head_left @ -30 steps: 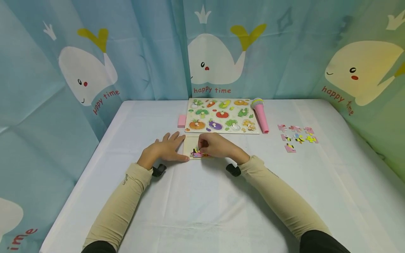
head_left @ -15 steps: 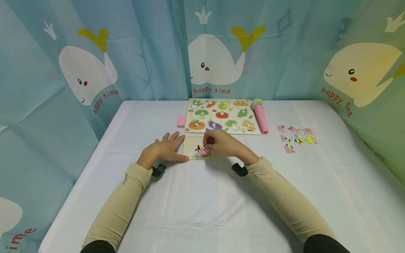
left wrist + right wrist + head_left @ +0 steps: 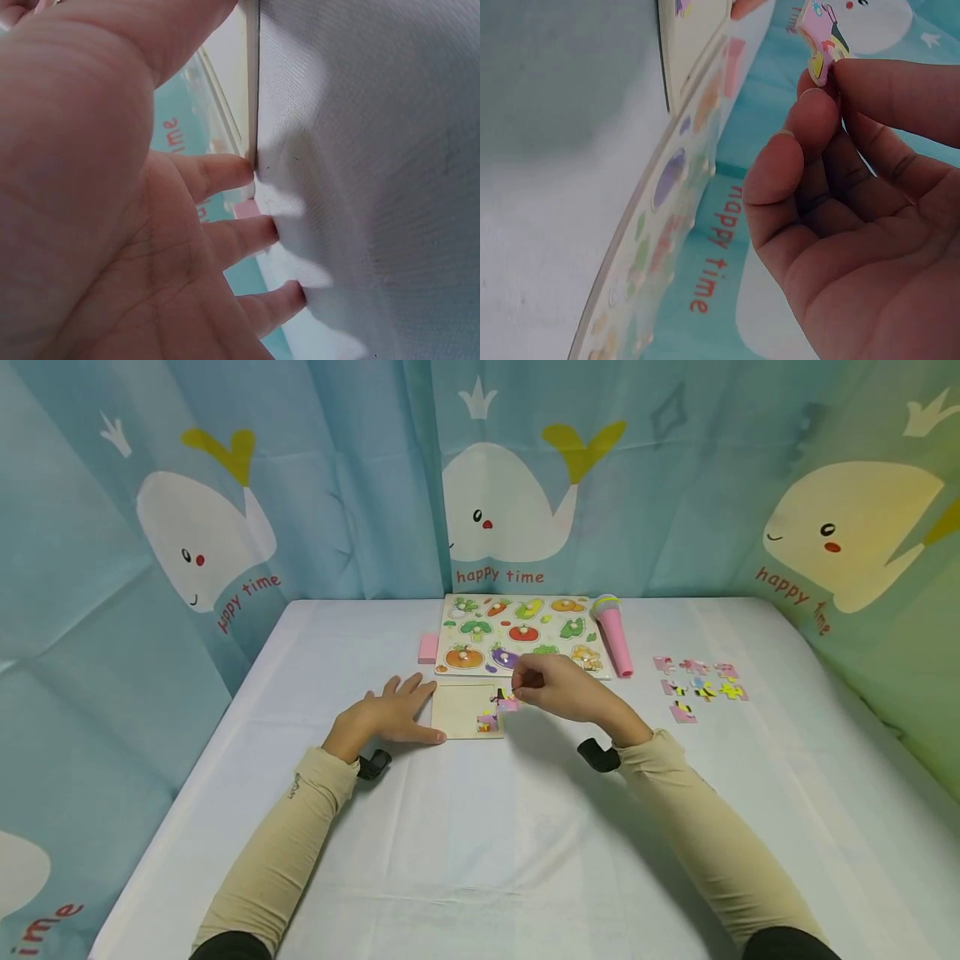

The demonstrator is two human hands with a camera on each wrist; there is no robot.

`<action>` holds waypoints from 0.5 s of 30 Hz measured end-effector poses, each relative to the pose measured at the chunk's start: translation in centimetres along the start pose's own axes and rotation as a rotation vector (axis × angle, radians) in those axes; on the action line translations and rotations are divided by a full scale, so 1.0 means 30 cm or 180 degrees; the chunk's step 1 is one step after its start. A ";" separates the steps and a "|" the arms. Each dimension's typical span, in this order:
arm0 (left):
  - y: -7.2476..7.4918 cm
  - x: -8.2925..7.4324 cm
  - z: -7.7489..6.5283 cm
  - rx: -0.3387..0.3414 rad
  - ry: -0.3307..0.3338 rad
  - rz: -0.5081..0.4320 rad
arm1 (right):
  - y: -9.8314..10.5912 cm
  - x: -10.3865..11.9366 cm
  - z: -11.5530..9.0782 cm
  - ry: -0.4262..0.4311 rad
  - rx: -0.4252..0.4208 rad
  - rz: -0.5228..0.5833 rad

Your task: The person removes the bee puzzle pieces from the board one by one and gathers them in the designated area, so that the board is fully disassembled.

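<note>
My right hand (image 3: 562,687) pinches a pink jigsaw puzzle piece (image 3: 821,34) between thumb and fingertips, raised over the right edge of a shallow wooden puzzle tray (image 3: 459,708). In the right wrist view the piece shows pink, yellow and dark printing. Another puzzle piece (image 3: 487,723) sits in the tray's lower right corner. My left hand (image 3: 386,714) lies with spread fingers at the tray's left side. In the left wrist view its fingertips (image 3: 241,169) touch down along the tray's edge and the white cloth.
Behind the tray lies a vegetable peg board (image 3: 472,610), with a pink microphone (image 3: 616,639) at its right and a small pink block (image 3: 427,648) at its left. Several loose puzzle pieces (image 3: 703,690) lie in rows to the right. A whale-print curtain (image 3: 360,485) borders the table.
My right hand has lifted the pink puzzle piece from over the tray and moved it right, uncovering the piece in the lower right corner. The left hand stays in place.
</note>
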State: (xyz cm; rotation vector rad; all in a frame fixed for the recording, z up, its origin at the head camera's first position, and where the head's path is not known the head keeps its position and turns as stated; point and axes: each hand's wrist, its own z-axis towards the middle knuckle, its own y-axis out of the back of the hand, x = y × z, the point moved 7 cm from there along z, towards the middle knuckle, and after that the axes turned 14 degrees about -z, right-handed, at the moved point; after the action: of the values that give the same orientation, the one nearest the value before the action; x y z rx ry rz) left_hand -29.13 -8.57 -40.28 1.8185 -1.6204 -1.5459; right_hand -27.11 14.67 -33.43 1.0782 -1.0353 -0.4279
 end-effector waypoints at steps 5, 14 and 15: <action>0.000 0.001 -0.002 0.0004 -0.0007 -0.0037 | 0.030 -0.028 -0.020 -0.0076 -0.0030 0.0040; -0.002 0.007 0.003 0.0012 -0.0020 -0.0073 | 0.088 -0.083 -0.054 -0.0126 -0.0210 0.0101; -0.002 0.007 0.003 0.0014 -0.0020 -0.0073 | 0.097 -0.088 -0.060 -0.0157 -0.0217 0.0129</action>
State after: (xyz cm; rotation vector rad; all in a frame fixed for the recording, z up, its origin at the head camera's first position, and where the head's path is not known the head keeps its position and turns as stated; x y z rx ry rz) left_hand -29.20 -8.67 -40.47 1.8427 -1.6125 -1.5604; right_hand -27.39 18.84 -32.31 0.9886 -1.0770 -0.4556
